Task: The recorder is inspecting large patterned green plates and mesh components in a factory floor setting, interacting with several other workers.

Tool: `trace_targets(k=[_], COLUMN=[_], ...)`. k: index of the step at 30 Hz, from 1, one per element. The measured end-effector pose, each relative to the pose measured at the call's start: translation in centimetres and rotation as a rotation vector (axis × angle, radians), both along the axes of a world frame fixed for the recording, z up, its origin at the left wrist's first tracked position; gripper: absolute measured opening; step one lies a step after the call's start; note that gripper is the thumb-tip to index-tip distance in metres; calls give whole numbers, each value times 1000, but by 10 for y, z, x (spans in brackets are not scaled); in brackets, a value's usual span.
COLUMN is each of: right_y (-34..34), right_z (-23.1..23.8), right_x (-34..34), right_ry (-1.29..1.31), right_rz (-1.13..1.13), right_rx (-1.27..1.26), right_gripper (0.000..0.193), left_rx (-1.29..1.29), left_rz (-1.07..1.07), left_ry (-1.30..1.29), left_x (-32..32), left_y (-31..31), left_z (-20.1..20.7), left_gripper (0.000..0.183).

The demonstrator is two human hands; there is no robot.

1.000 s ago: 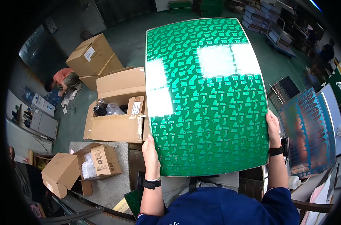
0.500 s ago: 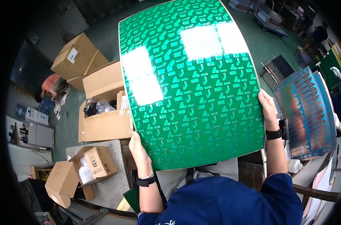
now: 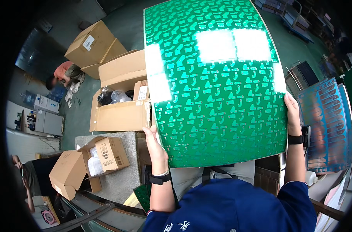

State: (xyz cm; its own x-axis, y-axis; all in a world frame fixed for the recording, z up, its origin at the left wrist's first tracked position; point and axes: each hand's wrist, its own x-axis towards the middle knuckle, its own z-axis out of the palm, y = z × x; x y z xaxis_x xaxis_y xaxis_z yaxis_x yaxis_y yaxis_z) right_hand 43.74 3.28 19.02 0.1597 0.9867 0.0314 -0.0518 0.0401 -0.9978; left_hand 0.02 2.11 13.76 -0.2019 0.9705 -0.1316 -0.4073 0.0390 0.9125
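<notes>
A large green printed circuit board panel (image 3: 222, 112) is held up in front of me, its face covered in rows of small light-green shapes. White light reflects in bright patches on its upper half. My left hand (image 3: 156, 149) grips the panel's lower left edge, fingers partly behind it. My right hand (image 3: 292, 114) holds the right edge, its fingers mostly hidden behind the board. Beyond my right hand stands a blue and copper patterned panel (image 3: 328, 127). Part of a smaller green board (image 3: 142, 195) shows by my left forearm.
An open cardboard box (image 3: 120, 116) with bagged items stands at left, beside a larger closed carton (image 3: 92, 42). Nearer, a small open box (image 3: 112, 154) sits on a grey surface (image 3: 131, 166). A person (image 3: 65, 73) crouches on the floor; another person's arm (image 3: 26, 181) shows at lower left.
The view has shifted, so the panel and surroundings sit further right. Both hands keep their hold on the panel. Another person's arm has come into view at lower left.
</notes>
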Motion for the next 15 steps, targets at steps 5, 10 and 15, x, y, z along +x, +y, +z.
trace_targets(k=[5,10,15], right_y=[-4,-4,-9], right_z=[-11,-32,-38], right_x=[8,14,9], right_ry=[-4,69,164], right_rz=[19,-16,-20], right_rx=[-5,-1,22], right_gripper=[37,33,30], left_rx=[-19,50,85], left_rz=[21,13,63], left_ry=[-31,71,160], left_x=[1,0,4], left_y=[-1,-2,-4], left_z=[-10,-16,-8], left_gripper=[70,67,56])
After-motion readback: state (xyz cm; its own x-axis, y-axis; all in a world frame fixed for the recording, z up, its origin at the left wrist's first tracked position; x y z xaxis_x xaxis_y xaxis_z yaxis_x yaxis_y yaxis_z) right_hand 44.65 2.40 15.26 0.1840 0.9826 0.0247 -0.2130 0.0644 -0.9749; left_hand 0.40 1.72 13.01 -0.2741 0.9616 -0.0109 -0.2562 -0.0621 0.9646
